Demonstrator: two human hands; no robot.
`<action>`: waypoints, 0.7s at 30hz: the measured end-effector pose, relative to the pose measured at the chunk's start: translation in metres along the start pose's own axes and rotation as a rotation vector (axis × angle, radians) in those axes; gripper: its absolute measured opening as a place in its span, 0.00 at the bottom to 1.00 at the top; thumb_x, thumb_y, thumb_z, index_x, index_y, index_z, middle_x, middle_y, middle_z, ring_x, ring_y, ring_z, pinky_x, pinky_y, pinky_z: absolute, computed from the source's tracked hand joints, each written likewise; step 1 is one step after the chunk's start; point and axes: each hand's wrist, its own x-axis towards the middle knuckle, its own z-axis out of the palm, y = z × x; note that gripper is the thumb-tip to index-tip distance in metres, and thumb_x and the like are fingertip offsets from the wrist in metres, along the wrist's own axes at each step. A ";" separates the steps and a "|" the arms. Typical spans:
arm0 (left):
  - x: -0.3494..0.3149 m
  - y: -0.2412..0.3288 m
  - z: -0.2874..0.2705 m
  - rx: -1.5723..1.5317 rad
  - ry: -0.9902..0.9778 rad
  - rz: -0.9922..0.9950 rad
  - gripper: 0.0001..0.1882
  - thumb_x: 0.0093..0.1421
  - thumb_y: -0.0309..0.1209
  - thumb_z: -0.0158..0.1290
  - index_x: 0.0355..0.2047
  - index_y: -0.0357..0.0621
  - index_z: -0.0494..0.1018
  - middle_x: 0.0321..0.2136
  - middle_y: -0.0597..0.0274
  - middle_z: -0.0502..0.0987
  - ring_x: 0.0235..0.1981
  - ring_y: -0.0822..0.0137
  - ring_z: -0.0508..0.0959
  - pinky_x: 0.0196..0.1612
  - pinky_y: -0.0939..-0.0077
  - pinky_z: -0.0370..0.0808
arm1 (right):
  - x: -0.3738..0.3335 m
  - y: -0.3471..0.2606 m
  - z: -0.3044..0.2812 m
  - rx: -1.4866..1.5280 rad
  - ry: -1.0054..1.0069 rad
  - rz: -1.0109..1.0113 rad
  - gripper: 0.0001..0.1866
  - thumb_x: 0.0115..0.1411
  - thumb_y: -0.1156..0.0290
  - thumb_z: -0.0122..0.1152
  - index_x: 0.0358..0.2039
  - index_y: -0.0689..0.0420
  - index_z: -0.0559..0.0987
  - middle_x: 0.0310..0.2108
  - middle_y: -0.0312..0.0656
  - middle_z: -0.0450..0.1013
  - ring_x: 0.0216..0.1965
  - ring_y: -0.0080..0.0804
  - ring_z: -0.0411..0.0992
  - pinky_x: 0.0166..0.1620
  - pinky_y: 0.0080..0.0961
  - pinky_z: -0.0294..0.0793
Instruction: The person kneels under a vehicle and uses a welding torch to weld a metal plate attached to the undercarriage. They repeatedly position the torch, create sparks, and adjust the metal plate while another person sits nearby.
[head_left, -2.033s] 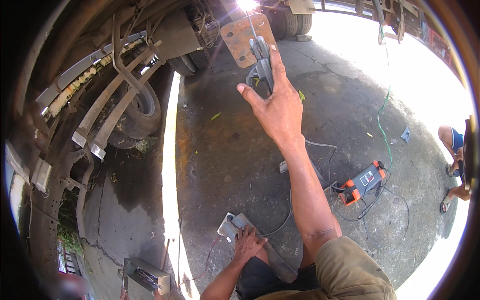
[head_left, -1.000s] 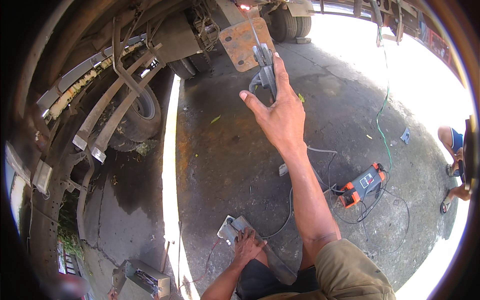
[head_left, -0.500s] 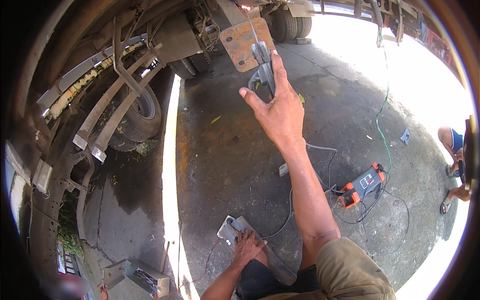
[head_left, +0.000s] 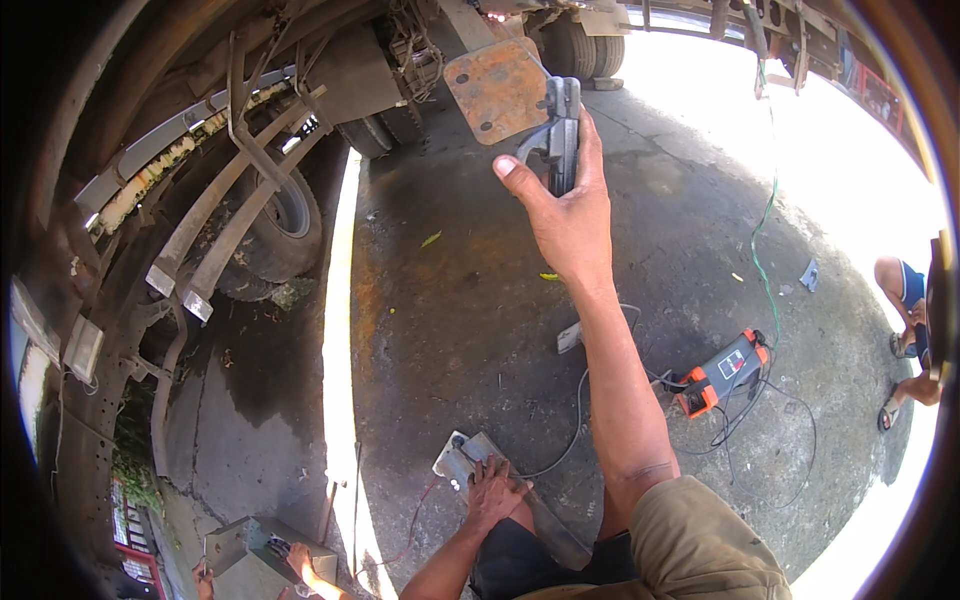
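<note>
My right hand point(head_left: 570, 225) is raised at the upper middle, closed round a dark welding electrode holder point(head_left: 563, 140). A thin welding rod point(head_left: 530, 55) runs from the holder's head toward the upper left, past the edge of a rusty steel plate point(head_left: 490, 90) with holes in it. The plate hangs under a vehicle frame. Small bright spots glow above it. Low in the view, my left hand point(head_left: 497, 495) lies with fingers spread on a grey metal piece point(head_left: 480, 450) beside my knee. A cable is at that piece's far end.
An orange and grey welding machine point(head_left: 722, 375) stands on the concrete at right among looped cables. At lower left, another person's hands reach to a metal box point(head_left: 265, 555). A truck wheel point(head_left: 285, 215) and frame parts crowd the left. Someone's legs point(head_left: 905, 330) are at far right.
My right hand has shifted right with the electrode holder, now more upright. The glow above the plate has dimmed. Another person's hand has come into the box at lower left.
</note>
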 end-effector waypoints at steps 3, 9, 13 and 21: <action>0.001 -0.001 0.002 -0.008 -0.003 0.003 0.48 0.62 0.65 0.55 0.72 0.45 0.65 0.76 0.43 0.56 0.77 0.37 0.53 0.74 0.37 0.55 | -0.005 -0.002 0.000 -0.588 -0.060 -0.166 0.51 0.61 0.54 0.75 0.78 0.35 0.54 0.41 0.45 0.77 0.36 0.43 0.82 0.40 0.42 0.83; 0.000 0.000 -0.001 -0.011 -0.010 0.001 0.49 0.62 0.65 0.55 0.73 0.44 0.64 0.76 0.43 0.55 0.77 0.36 0.52 0.74 0.36 0.55 | -0.008 -0.002 0.004 -0.600 -0.059 -0.144 0.52 0.61 0.52 0.74 0.79 0.32 0.51 0.36 0.48 0.75 0.34 0.51 0.82 0.34 0.49 0.82; -0.001 0.002 -0.003 -0.014 -0.016 0.004 0.49 0.62 0.65 0.55 0.73 0.43 0.64 0.76 0.42 0.55 0.76 0.36 0.52 0.74 0.36 0.55 | -0.008 0.000 0.004 -0.579 -0.048 -0.142 0.53 0.61 0.51 0.74 0.79 0.33 0.51 0.37 0.48 0.75 0.34 0.53 0.82 0.35 0.51 0.81; 0.001 0.000 -0.001 -0.020 -0.020 0.003 0.50 0.62 0.66 0.56 0.73 0.43 0.64 0.76 0.42 0.55 0.76 0.36 0.52 0.74 0.36 0.54 | -0.005 -0.003 0.003 -0.586 -0.050 -0.117 0.53 0.61 0.52 0.74 0.79 0.33 0.51 0.39 0.52 0.77 0.37 0.56 0.82 0.37 0.52 0.82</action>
